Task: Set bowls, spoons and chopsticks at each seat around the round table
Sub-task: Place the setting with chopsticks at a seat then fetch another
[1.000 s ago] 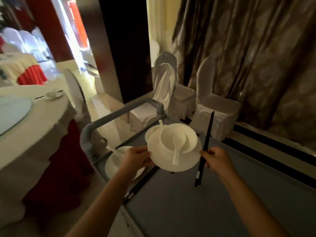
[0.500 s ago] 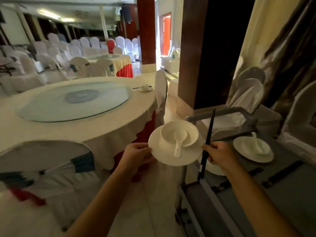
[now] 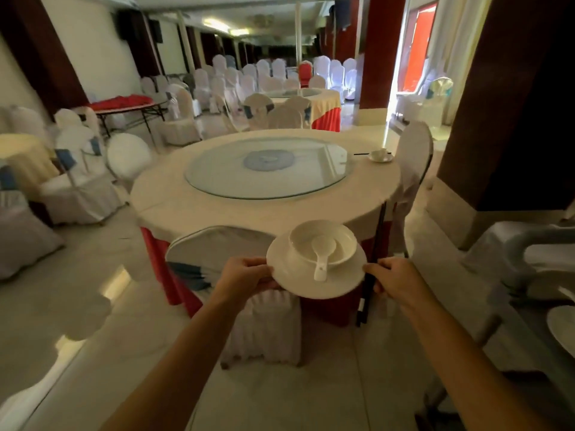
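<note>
A: Where's the setting?

B: Centre frame, short of the round table (image 3: 174, 194). The left hand (image 3: 245, 275) pinches the plate (image 3: 314, 287) rim; bowl (image 3: 323, 244) and spoon (image 3: 323, 256) ride loose on it.

A: The right hand (image 3: 395, 281)?

B: Closed round the chopsticks (image 3: 371, 269). Glazed ware looks slippery and breakable, so keep it level, thumb on the rim.

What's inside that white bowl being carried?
A white spoon lies in the bowl, its handle hanging over the near rim onto the plate. The bowl's bottom under the spoon's scoop is hidden.
</note>
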